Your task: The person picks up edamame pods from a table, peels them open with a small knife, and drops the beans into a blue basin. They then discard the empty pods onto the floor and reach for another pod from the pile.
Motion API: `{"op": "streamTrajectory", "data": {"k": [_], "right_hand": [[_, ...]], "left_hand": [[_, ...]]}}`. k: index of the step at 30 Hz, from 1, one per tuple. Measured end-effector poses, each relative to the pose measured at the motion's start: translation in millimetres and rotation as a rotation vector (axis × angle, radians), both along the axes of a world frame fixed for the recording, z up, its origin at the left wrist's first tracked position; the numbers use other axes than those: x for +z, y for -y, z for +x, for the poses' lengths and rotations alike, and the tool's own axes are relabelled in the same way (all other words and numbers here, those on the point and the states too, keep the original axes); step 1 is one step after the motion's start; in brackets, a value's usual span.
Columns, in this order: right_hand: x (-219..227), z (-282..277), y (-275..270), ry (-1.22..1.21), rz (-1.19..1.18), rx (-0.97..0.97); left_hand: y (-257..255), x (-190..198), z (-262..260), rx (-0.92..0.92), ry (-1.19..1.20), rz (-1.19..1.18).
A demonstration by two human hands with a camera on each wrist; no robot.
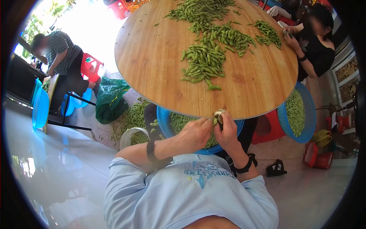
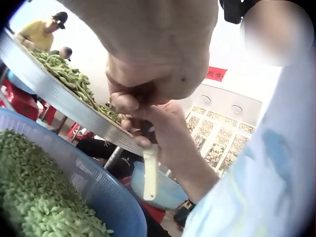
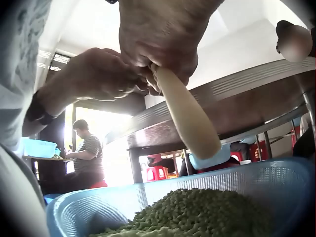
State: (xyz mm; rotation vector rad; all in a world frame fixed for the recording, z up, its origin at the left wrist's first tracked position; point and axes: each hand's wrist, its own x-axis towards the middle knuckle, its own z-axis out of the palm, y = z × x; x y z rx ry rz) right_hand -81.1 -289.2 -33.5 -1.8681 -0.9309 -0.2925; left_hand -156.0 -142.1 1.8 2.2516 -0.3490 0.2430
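My right hand (image 1: 227,131) grips a tool by its cream handle (image 3: 187,116), which sticks out below the fist; its working end is hidden among the fingers. Right against it is my left hand (image 1: 196,133), fingers curled and tips meeting those of the right. I cannot tell what lies between the left fingertips. Both hands are at the near edge of the round wooden table (image 1: 152,76), over a blue plastic basket (image 3: 286,182) heaped with shelled green beans (image 3: 197,212). Piles of green bean pods (image 1: 204,63) lie on the tabletop.
Another blue basket (image 1: 310,110) of beans stands at the right, by a red stool (image 1: 267,128). On the left floor are a green sack (image 1: 108,99), loose pods (image 1: 133,116) and a white bucket (image 1: 127,137). People sit at the table's right and at far left.
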Motion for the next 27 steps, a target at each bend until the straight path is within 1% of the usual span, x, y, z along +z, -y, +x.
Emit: {"op": "streamTrajectory", "data": {"k": [2,4,5,7,8,10,12,14,16,17,19,20,22,23,24,25,26,27], "right_hand": [[2,1,5,-0.036,-0.026,0.013],[0,0,8,-0.082,-0.050,0.029],[-4,0,8,-0.111,-0.082,0.037],[-3,2,10,-0.133,-0.114,0.042],[0,0,10,-0.116,-0.109,0.067],[3,-5,8,-0.104,-0.104,0.092],[5,-10,7,-0.009,-0.141,0.092],[7,-13,8,-0.007,-0.151,0.124],[5,-17,9,-0.009,-0.161,0.154],[3,-17,9,0.005,-0.165,0.155],[-2,-16,12,0.019,-0.168,0.151],[-7,-15,15,-0.015,-0.170,0.129],[-11,-12,24,-0.052,-0.175,0.106],[-12,-10,29,-0.158,-0.161,0.067],[-13,-9,31,-0.262,-0.146,0.025],[-14,-8,32,-0.263,-0.145,0.017],[-15,-9,31,-0.289,-0.123,0.018],[-16,-10,30,-0.315,-0.099,0.019]], "left_hand": [[0,0,-1,-0.035,0.012,0.002],[-2,0,-2,0.043,-0.042,-0.063],[-3,-1,-2,0.038,-0.042,-0.063],[-6,-7,1,0.091,-0.108,-0.171],[-7,-12,4,0.091,-0.105,-0.170],[-8,-20,7,0.177,-0.184,-0.165],[-7,-23,5,0.157,-0.181,-0.154],[-5,-25,2,0.141,-0.182,-0.143],[-1,-28,0,0.115,-0.174,-0.042],[-3,-36,1,0.113,-0.175,-0.041],[-9,-51,5,0.027,-0.162,0.031],[-10,-58,4,0.021,-0.164,0.033],[-11,-55,4,-0.032,-0.078,0.040],[-11,-52,3,-0.034,-0.080,0.039],[-10,-43,1,-0.006,-0.016,0.032],[-9,-34,0,0.020,0.048,0.023],[-6,-29,-4,0.014,0.045,0.022],[-3,-24,-8,0.055,-0.003,-0.099]]}}
